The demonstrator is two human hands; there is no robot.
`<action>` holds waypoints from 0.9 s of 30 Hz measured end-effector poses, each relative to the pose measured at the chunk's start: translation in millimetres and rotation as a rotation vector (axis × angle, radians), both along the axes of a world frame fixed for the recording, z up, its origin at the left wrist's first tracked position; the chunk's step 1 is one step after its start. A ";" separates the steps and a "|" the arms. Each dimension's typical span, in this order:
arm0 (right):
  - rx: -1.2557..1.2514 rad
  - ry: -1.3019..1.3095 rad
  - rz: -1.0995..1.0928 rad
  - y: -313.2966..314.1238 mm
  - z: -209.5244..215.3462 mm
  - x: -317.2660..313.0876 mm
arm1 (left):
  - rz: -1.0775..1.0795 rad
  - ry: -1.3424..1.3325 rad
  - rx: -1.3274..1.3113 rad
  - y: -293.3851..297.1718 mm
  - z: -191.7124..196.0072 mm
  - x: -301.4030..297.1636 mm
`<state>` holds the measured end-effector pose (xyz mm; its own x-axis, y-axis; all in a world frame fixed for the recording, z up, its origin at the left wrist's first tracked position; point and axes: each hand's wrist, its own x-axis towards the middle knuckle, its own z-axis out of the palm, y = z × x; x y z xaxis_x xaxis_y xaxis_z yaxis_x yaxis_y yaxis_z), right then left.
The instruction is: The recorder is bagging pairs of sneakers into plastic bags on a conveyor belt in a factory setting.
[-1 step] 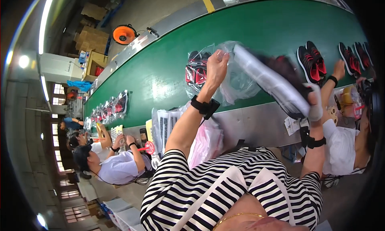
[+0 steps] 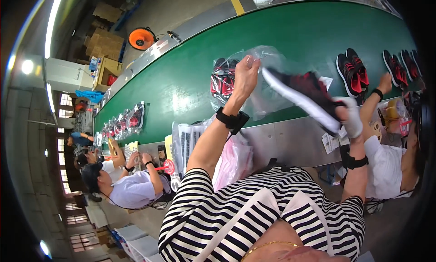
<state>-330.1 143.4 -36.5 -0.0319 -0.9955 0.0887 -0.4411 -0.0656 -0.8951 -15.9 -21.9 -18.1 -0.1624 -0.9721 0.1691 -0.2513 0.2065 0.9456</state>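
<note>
My left hand (image 2: pixel 245 75) pinches the mouth of a clear plastic bag (image 2: pixel 277 69) and holds it up over the green conveyor belt (image 2: pixel 181 80). In a white glove, my right hand (image 2: pixel 350 119) grips a black and red shoe (image 2: pixel 304 94) with a white sole by its heel. The shoe's toe points left and lies against the bag's opening. Just left of my left hand, a bagged black and red pair of shoes (image 2: pixel 221 82) lies on the belt.
Loose pairs of shoes (image 2: pixel 352 69) lie on the belt to the right, where a co-worker's arm (image 2: pixel 374 96) reaches in. Bagged pairs (image 2: pixel 129 119) lie far left near another seated person (image 2: pixel 131 187). A stack of flat bags (image 2: pixel 186 144) sits on the metal ledge.
</note>
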 end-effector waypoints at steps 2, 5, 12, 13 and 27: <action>0.283 -0.036 0.254 -6.2 33.0 36.4 | -0.061 -0.181 -0.120 24.1 6.6 -23.3; -0.085 0.381 0.239 -4.8 30.9 73.4 | -0.227 -0.097 -0.215 67.4 -10.0 -60.9; -0.476 1.187 0.582 -7.0 92.3 106.2 | -0.213 -0.106 -0.522 37.3 78.5 -115.7; -0.416 1.195 0.641 -5.9 108.4 115.7 | -0.218 -0.260 -0.615 23.0 90.7 -121.6; -0.211 0.858 0.275 -23.8 -14.3 117.6 | -0.638 -0.402 -0.430 128.7 13.7 -65.8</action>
<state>-212.6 119.6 -50.8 0.3637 -0.9189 0.1529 -0.8921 -0.3908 -0.2266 -81.6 106.8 -4.4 -0.7812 -0.5397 0.3138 -0.2642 0.7412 0.6171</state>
